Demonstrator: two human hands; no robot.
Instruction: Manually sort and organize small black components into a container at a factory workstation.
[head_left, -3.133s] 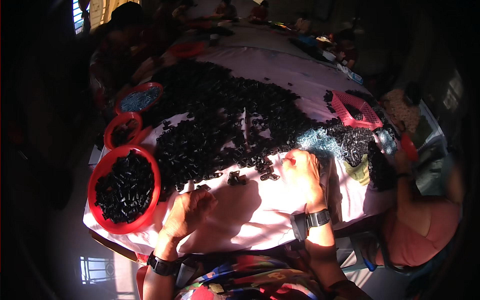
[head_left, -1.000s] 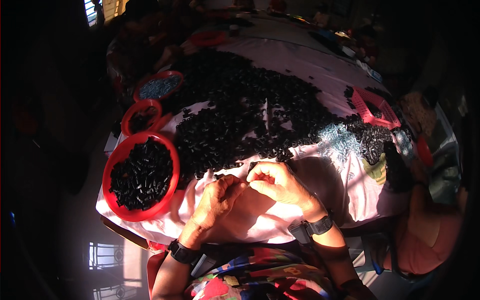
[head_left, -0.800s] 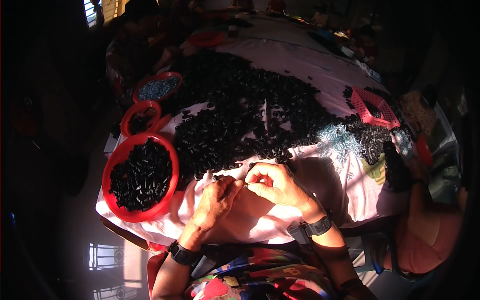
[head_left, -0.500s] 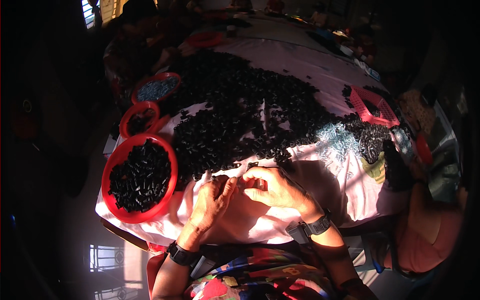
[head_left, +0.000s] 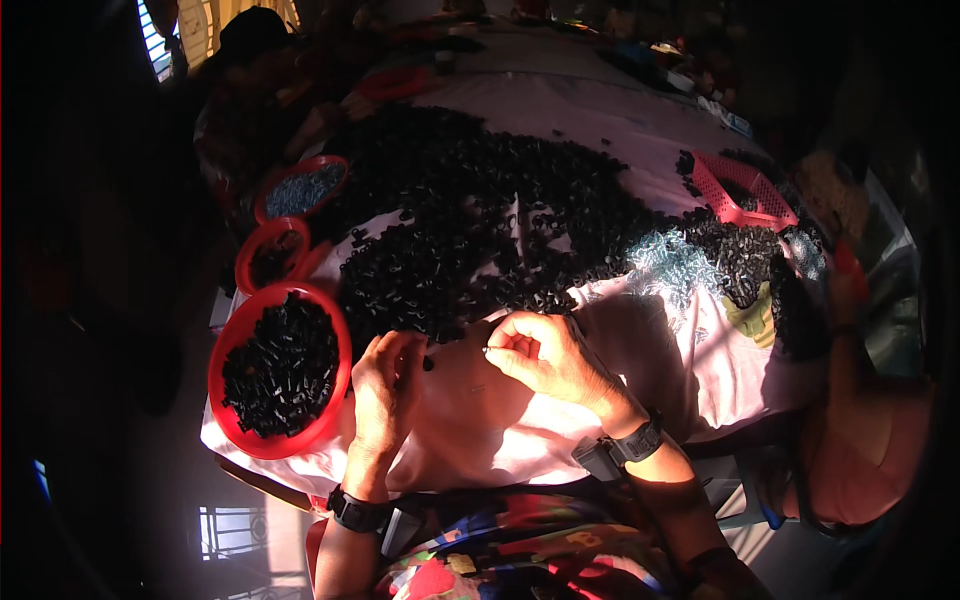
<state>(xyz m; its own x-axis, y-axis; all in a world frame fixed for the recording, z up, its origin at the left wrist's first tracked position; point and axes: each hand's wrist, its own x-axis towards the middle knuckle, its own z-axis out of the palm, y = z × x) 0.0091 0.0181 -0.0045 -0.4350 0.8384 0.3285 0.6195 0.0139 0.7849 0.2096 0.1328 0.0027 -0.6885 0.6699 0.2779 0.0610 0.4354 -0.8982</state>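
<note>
Small, glossy black plastic pieces point(head_left: 570, 190), too many to count, heaped across the pale pink cloth point(head_left: 500, 445) from centre to far left. Near edge partly hidden by left hand point(head_left: 388, 385), fingers curled, grip impossible to tell. Thumb and forefinger of right hand point(head_left: 545, 358) pinched together on one tiny indistinct bit point(head_left: 487, 350). At left, three round red plastic bowls point(head_left: 343, 385); far right, one pink perforated plastic basket point(head_left: 741, 216).

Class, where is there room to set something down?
Bare: far cloth between the black heap and pink basket; near cloth right of the right hand, below the blue pieces. Crowded: mid-table and just below the basket.
</note>
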